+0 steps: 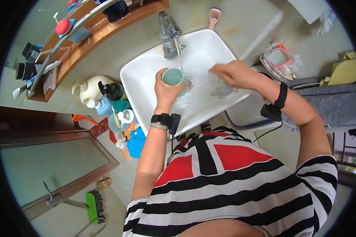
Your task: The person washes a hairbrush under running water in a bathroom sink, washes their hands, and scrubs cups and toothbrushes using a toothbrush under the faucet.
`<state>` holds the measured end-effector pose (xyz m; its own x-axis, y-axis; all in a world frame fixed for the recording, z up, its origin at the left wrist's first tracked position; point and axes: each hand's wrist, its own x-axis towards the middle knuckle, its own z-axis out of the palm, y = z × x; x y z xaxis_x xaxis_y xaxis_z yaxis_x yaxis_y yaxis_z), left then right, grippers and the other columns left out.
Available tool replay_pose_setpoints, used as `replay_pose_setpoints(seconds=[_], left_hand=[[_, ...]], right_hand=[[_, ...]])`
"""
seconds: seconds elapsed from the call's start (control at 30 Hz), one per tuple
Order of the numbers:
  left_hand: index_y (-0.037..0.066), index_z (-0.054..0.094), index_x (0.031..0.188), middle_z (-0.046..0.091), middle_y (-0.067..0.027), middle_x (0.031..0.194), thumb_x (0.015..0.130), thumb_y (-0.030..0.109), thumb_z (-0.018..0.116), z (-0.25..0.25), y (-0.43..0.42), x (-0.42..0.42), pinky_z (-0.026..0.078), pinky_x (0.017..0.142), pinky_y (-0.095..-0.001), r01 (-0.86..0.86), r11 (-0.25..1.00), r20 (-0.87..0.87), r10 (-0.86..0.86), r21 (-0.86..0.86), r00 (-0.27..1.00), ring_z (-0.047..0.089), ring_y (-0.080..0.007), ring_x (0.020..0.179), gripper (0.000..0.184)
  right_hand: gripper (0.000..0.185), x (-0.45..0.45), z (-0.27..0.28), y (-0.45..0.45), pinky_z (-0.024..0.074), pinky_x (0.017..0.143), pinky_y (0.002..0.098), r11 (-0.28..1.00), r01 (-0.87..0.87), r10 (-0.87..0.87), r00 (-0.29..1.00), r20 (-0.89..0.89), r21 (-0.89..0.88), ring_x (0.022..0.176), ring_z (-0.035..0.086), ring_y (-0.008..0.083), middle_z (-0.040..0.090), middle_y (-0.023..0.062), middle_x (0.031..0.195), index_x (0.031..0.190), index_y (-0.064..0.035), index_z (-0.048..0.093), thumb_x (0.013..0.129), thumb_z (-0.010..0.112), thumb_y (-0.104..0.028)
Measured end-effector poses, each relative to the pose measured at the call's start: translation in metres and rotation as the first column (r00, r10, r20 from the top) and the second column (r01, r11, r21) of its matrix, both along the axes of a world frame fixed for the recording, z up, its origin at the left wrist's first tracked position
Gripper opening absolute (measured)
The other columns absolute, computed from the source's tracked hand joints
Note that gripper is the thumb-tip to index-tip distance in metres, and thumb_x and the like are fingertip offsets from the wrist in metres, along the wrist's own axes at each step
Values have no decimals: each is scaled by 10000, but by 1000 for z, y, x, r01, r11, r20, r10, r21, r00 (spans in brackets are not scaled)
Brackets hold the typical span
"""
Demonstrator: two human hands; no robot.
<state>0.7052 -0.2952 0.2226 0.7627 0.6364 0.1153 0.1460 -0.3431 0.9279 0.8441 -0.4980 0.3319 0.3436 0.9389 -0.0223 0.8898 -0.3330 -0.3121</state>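
A pale green cup (172, 76) is in my left hand (165, 91), whose fingers and thumb wrap round its side. The cup is over the white sink (134, 79), with its mouth facing up and water inside. From the metal tap (169, 33), a stream of water (180, 55) runs down at the cup's right rim. My right hand (236, 74) is above the right side of the basin, apart from the cup. Its fingers point left and are smeared by motion, so whether they hold anything is unclear. Dark specks dot the basin below it.
A pink brush (214, 17) lies behind the sink. Pump bottles (95, 90) and a blue cup (118, 123) crowd its left side. A wooden shelf (79, 51) with a metal rail curves above them. Grey towels (328, 104) hang at the right.
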Motion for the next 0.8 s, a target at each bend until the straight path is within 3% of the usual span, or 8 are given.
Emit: replay_pose_setpoints(seconds=[0.07, 0.1, 0.2, 0.23, 0.3, 0.47, 0.53, 0.8], left_hand=[[32, 464, 1208, 601, -81, 1036, 600, 211, 834, -8, 8, 1, 500, 783, -320, 27, 951, 78, -3, -307, 997, 607, -171, 893, 734], [32, 464, 1208, 601, -81, 1036, 600, 211, 834, -10, 10, 0, 500, 783, -320, 21, 952, 76, 2, -305, 997, 607, -171, 893, 734], [123, 544, 1118, 609, -30, 933, 714, 436, 734, -21, 17, 5, 444, 638, -267, -8, 654, -10, 0, -756, 1000, 584, -131, 760, 546], [123, 544, 1118, 609, -30, 933, 714, 436, 734, -28, 16, 6, 444, 638, -267, -8, 656, -13, -2, -755, 1000, 584, -131, 760, 546], [160, 567, 1064, 602, -2, 871, 737, 479, 695, -22, 7, 8, 449, 658, -282, 80, 366, 94, 20, -927, 995, 574, -137, 716, 474], [142, 551, 1062, 578, -31, 986, 774, 516, 645, -27, 12, 5, 441, 762, -366, -12, 233, 14, 112, -972, 994, 554, -203, 899, 481], [108, 520, 1132, 546, -81, 1086, 794, 521, 631, -25, 11, 8, 443, 835, -418, 49, 97, 61, 124, -994, 990, 539, -249, 974, 545], [62, 459, 1236, 494, -156, 1223, 857, 450, 597, -13, 5, 9, 450, 951, -469, 147, -40, 136, 208, -988, 969, 495, -339, 1130, 560]], right_hand=[[248, 11, -16, -2, 488, 660, 376, 935, 231, -169, 957, -236, 268, 716, 616, 315, 642, 192, 825, 1085, -93, 620, 933, 486, -235], [248, 10, -24, -1, 488, 660, 376, 936, 227, -163, 957, -239, 270, 716, 616, 315, 642, 192, 825, 1085, -93, 620, 933, 486, -235], [294, -3, -51, 4, 485, 732, 370, 880, 451, -295, 764, -574, 149, 797, 616, 354, 650, 204, 923, 1169, -50, 581, 934, 465, -182], [294, -11, -61, 6, 485, 732, 370, 879, 454, -295, 762, -576, 149, 797, 616, 354, 650, 204, 923, 1169, -50, 581, 934, 465, -182], [295, -29, -72, 8, 478, 780, 390, 938, 328, -249, 861, -443, 111, 867, 611, 386, 641, 225, 982, 1174, -41, 574, 931, 457, -163], [300, -25, -66, 8, 468, 789, 381, 911, 402, -333, 847, -415, 88, 886, 612, 364, 647, 204, 968, 1188, -24, 548, 936, 426, -131], [307, -31, -74, 5, 428, 660, 285, 856, 503, -319, 695, -644, 119, 650, 506, 164, 579, 64, 734, 1231, -56, 519, 952, 403, -109], [515, -58, -96, 16, 449, 708, 363, 848, 339, -142, 886, -442, 406, 696, 547, 266, 560, 110, 768, 1390, -131, 384, 886, 386, -20]])
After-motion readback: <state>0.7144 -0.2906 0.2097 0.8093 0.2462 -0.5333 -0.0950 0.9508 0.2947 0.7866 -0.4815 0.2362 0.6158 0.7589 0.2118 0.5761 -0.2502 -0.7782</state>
